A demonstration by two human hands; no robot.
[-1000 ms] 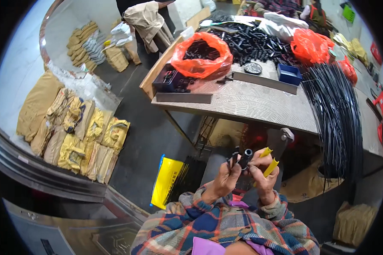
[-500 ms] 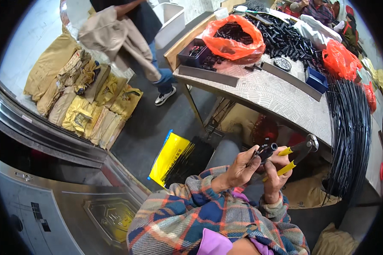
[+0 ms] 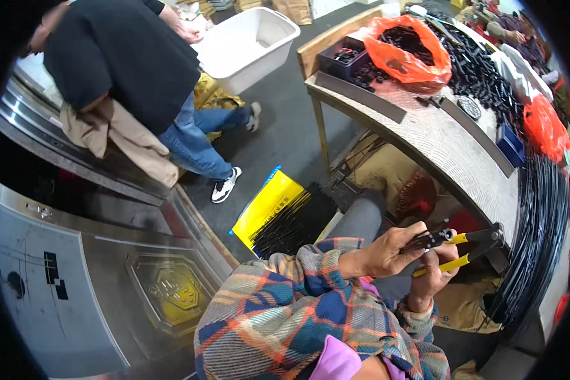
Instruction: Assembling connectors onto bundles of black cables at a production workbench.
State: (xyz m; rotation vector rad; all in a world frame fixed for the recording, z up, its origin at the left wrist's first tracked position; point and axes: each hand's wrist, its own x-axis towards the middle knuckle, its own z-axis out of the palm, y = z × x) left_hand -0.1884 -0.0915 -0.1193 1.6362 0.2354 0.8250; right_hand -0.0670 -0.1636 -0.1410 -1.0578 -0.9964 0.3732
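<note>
My left hand (image 3: 389,251) is closed around some small black tubular parts (image 3: 434,240); their exact kind is too small to tell. Just to its right, my right hand (image 3: 432,277) grips a pair of pincers by yellow handles (image 3: 459,261), which stand spread apart. The metal head of the pincers (image 3: 495,235) points right, toward the table edge. Both hands are close together over my lap, and the fingers partly hide the parts. Beyond the pincers, a thick bundle of long thin black rods (image 3: 538,221) hangs over the table's edge.
The table (image 3: 443,142) carries an orange-red bag (image 3: 418,76) of black parts, a large black heap (image 3: 481,73), a dark blue box (image 3: 510,147) and metal strips. A yellow bag (image 3: 266,206) with black rods lies on the floor. A person (image 3: 126,76) walks at left beside a white tub (image 3: 253,47).
The view has shifted left, and my hands appear farther right with the pincers. The person carrying tan cloth has come closer on the left. The black parts are now turned more sideways.
</note>
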